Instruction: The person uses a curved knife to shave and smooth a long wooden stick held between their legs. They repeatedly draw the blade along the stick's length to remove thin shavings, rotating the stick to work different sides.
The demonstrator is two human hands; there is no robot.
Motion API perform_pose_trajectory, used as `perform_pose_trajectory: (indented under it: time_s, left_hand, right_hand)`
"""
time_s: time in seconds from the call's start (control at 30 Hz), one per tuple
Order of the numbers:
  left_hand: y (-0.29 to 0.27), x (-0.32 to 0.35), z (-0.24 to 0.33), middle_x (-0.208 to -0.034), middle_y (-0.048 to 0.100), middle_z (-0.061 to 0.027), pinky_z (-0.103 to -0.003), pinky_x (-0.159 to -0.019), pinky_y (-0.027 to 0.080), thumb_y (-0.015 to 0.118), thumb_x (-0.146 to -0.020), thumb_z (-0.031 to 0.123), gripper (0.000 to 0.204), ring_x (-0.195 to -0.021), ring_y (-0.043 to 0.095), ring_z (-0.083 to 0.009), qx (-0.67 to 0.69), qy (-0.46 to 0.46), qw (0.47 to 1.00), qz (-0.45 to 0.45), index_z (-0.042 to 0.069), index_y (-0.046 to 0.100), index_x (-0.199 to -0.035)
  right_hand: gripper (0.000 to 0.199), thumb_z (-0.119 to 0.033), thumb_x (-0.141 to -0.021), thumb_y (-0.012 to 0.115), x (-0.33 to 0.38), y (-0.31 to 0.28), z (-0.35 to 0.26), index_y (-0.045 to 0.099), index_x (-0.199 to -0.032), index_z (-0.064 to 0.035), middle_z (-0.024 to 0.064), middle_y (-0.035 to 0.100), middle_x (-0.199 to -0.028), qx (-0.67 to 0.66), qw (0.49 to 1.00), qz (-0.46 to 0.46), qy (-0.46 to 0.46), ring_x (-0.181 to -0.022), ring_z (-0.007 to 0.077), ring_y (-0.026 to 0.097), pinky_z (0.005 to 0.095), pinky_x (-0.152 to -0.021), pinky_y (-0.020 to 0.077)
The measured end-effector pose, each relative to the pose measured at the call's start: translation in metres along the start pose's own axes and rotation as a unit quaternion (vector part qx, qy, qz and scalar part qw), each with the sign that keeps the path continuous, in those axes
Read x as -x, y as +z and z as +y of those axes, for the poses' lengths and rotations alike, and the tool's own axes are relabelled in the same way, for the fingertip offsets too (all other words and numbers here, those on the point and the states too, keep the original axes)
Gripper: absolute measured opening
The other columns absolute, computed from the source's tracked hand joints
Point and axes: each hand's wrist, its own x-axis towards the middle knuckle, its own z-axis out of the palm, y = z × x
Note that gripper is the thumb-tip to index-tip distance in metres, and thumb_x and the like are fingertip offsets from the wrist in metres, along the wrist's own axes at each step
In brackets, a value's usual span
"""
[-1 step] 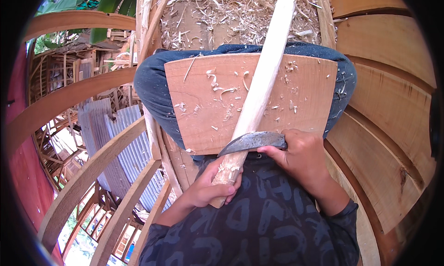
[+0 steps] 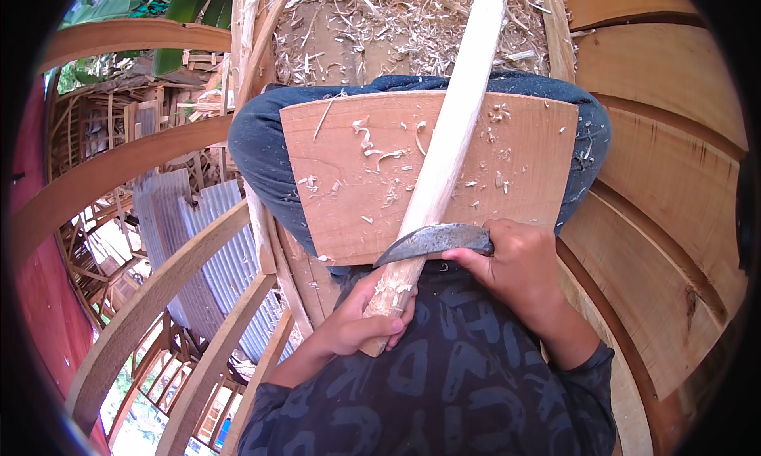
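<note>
My left hand (image 2: 369, 316) is wrapped round the near end of a long, pale wooden pole (image 2: 452, 139), which slants away to the upper right. Across the pole, just above that grip, lies the curved grey blade of a knife (image 2: 440, 240). My right hand (image 2: 519, 258) is closed on the knife at its right end, thumb along the blade's base; the handle is hidden inside the fist. Rough, splintered wood shows by my left fingers. Under the pole, a flat wooden board (image 2: 349, 194) rests across my lap, scattered with curled shavings.
Beyond my knees, many wood shavings (image 2: 404, 28) cover the plank floor. Overlapping wooden boards (image 2: 666, 210) rise on the right. On the left stands a railing of curved slats (image 2: 158, 313), with corrugated metal sheets (image 2: 230, 250) and piled timber (image 2: 143, 99) past it.
</note>
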Motion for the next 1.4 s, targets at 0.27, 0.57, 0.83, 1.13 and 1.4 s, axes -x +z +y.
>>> perform_pose_trajectory:
  time_s: [0.27,0.57,0.83,1.13,1.4]
  left_hand:
    - [0.012,0.000,0.010,-0.068,0.048,-0.0082,-0.024,-0.049,0.041,0.069,-0.068,0.026,0.056,-0.054,0.048,-0.0131,-0.021,-0.025,0.998,0.049,0.001,0.041,-0.110]
    - [0.005,0.001,0.006,-0.076,0.050,-0.0074,-0.022,-0.050,0.041,0.063,-0.078,0.023,0.051,-0.056,0.049,-0.0100,-0.019,0.006,1.000,-0.002,0.001,0.037,-0.117]
    - [0.003,0.002,0.007,-0.076,0.049,-0.0068,-0.023,-0.052,0.042,0.063,-0.079,0.019,0.054,-0.057,0.049,-0.0099,-0.020,-0.008,1.000,-0.014,0.002,0.035,-0.122]
    - [0.006,0.008,0.015,-0.075,0.049,-0.0064,-0.023,-0.053,0.043,0.063,-0.078,0.018,0.063,-0.057,0.050,-0.0100,-0.032,-0.026,0.999,0.002,0.003,0.030,-0.130]
    - [0.005,0.015,0.010,-0.075,0.050,-0.0081,-0.023,-0.052,0.043,0.063,-0.076,0.019,0.054,-0.057,0.050,-0.0105,-0.023,-0.010,1.000,-0.002,0.002,0.036,-0.120]
  right_hand:
    - [0.061,-0.059,-0.067,0.070,-0.007,-0.004,0.003,0.056,-0.054,-0.0014,0.0140,0.054,-0.050,0.011,1.000,0.023,0.010,-0.045,0.0303,0.058,0.0371,-0.042,0.0440]
    - [0.060,-0.058,-0.064,0.071,-0.014,-0.007,0.005,0.054,-0.055,-0.0014,0.0154,0.052,-0.051,0.027,0.999,0.014,0.032,-0.049,0.0337,0.057,0.0385,-0.045,0.0434]
    - [0.066,-0.061,-0.070,0.067,-0.034,-0.012,0.031,0.058,-0.056,0.0026,0.0193,0.052,-0.049,0.089,0.984,0.079,0.132,-0.049,0.0356,0.058,0.0399,-0.046,0.0452]
    - [0.064,-0.059,-0.072,0.067,-0.015,-0.009,-0.005,0.058,-0.056,0.0022,0.0193,0.054,-0.050,-0.031,0.998,0.020,0.044,-0.049,0.0349,0.059,0.0402,-0.045,0.0453]
    - [0.063,-0.058,-0.073,0.066,-0.049,-0.026,0.015,0.060,-0.059,0.0031,0.0214,0.049,-0.049,0.057,0.991,0.045,0.111,-0.051,0.0396,0.055,0.0409,-0.047,0.0428]
